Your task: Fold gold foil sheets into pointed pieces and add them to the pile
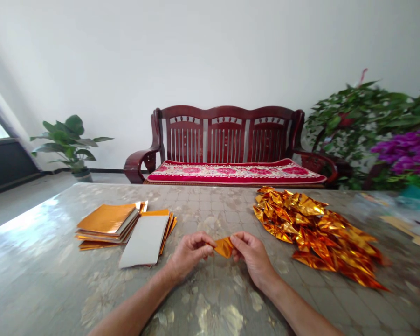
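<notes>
Between your two hands, over the surface (215, 298) and well short of its far edge, is the folded piece of orange foil paper (223, 248). Your left hand (190, 252) pinches its left end, thumb against curled fingers; your right hand (251, 256) pinches its right end, likewise nearly closed. Toward the surface's left edge, beyond your left hand, lie two stacks of foil-paper sheets (106, 218). Right of your right hand, a heap of folded foil pieces (309, 228) reaches up to the far edge.

Two hands (192, 252) (253, 254), two stacks (106, 219) (145, 240), one heap (307, 224)
</notes>
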Demonstrator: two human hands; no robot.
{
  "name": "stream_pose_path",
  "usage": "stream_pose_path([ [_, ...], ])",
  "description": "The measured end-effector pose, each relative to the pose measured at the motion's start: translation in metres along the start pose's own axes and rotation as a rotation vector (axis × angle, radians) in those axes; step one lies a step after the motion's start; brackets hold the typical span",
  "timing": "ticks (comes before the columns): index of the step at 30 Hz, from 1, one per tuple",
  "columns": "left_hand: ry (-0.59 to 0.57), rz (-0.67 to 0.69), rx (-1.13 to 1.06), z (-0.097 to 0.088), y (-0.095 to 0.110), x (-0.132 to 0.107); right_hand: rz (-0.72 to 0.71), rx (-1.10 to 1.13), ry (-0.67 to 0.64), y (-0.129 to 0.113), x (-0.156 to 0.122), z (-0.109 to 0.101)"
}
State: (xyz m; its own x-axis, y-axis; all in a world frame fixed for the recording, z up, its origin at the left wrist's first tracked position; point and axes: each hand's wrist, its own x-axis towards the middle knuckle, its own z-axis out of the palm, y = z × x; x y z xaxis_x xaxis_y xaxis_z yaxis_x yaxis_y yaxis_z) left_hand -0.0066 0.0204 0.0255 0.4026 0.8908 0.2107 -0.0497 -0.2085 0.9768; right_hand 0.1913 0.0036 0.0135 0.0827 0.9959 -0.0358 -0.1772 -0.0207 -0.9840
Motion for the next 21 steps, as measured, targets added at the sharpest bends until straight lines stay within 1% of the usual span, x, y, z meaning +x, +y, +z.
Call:
stream_pose_path([
  [2,0.03,0.032,0.071,0.0,-0.003,0.0,-0.025,-0.027,-0.007,0.0,0.0,-0.001],
  [4,0.089,0.041,0.151,-0.001,-0.009,0.001,-0.051,-0.093,-0.018,0.001,0.001,-0.003],
  [6,0.161,0.021,0.235,-0.002,-0.016,0.001,-0.095,-0.212,-0.038,0.002,0.001,-0.006],
  [8,0.203,0.007,0.327,-0.004,-0.021,0.001,-0.155,-0.355,-0.069,0.002,0.002,-0.008],
  [10,0.205,0.018,0.394,-0.005,-0.024,0.001,-0.2,-0.465,-0.098,0.003,0.001,-0.01],
  [12,0.189,0.04,0.423,-0.007,-0.023,0.001,-0.217,-0.521,-0.113,0.003,0.001,-0.012],
  [18,0.147,0.049,0.505,-0.01,-0.022,0.0,-0.231,-0.585,-0.133,0.004,-0.001,-0.013],
  [21,0.139,0.058,0.54,-0.011,-0.022,-0.001,-0.314,-0.635,-0.159,0.003,-0.001,-0.014],
])
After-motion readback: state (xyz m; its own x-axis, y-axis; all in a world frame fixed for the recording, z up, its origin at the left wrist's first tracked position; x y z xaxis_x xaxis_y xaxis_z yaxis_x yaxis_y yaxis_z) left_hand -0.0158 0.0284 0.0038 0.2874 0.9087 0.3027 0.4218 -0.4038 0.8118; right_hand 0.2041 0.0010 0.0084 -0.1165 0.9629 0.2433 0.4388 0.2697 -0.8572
